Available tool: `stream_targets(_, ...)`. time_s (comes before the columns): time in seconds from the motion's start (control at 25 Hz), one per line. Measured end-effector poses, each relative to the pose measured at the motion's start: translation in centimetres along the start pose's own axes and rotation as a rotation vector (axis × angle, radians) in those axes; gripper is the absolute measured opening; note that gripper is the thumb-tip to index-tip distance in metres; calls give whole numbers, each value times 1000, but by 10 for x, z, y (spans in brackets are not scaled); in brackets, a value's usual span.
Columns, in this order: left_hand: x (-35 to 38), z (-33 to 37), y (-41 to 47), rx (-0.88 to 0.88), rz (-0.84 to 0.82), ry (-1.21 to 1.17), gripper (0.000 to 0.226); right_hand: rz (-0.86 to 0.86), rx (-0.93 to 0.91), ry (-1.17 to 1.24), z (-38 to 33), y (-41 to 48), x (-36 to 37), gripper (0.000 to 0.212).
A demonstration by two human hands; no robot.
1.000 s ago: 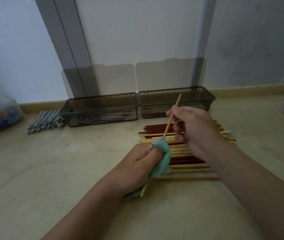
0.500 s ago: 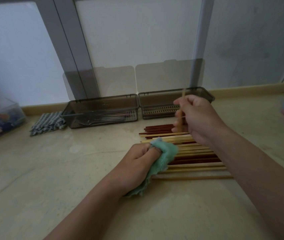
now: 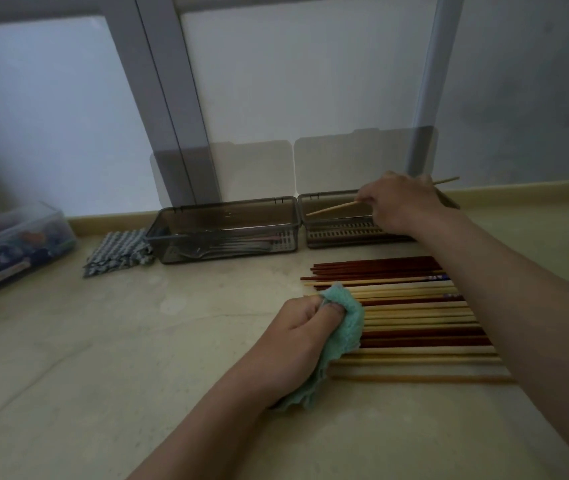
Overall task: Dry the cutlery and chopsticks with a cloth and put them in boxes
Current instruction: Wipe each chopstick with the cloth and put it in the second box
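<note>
chopstick [image 3: 333, 208]: light, stiff; my right hand [image 3: 401, 202] pinches it mid-shaft
cloth [image 3: 340, 336]: soft, bunched in my left hand [image 3: 298, 336]

Two bare forearms in frame, no sleeves visible up to the picture edge on either side. Left hand [image 3: 302, 336]: no rings, no watch, no band at the wrist, no glove. Fingernails short and unpainted where they show. Right hand [image 3: 401, 202]: seen from the back, knuckles visible, also no rings, watch or glove. Right forearm runs long and plain, with no marks or jewellery. Nothing worn on either arm that shows in this view.
</note>
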State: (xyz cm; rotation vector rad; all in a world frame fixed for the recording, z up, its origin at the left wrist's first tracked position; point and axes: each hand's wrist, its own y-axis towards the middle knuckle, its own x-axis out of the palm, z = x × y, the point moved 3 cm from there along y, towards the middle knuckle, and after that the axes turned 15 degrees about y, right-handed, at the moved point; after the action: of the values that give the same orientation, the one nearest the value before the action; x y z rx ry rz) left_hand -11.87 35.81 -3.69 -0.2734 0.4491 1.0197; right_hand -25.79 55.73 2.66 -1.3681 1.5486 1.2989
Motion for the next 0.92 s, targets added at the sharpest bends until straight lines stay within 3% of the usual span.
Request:
stream_targets(0.16, -1, 1, 0, -2, -2, 5, 39, -83, 43, 58, 4, 8, 18, 36)
stream_targets(0.36, 0, 4, -1, -8, 16, -8, 37, 171, -67, 179, -2, -28, 4, 23)
stream_targets(0.44, -1, 5, -1, -16, 24, -19, 35, 46, -77, 257, -6, -56, 6, 19)
stream_targets(0.56, -1, 5, -2, -50, 42, -32, 36, -291, -14, 160, -8, -90, 19, 18)
stream_targets(0.76, -1, 7, -3, -78, 63, -76, 31, -266, -7, 132, -11, -100, 22, 8)
stream_targets(0.92, -7, 11, -5, -103, 156, -113, 32, -278, 30, 170, -7, -100, 25, 11)
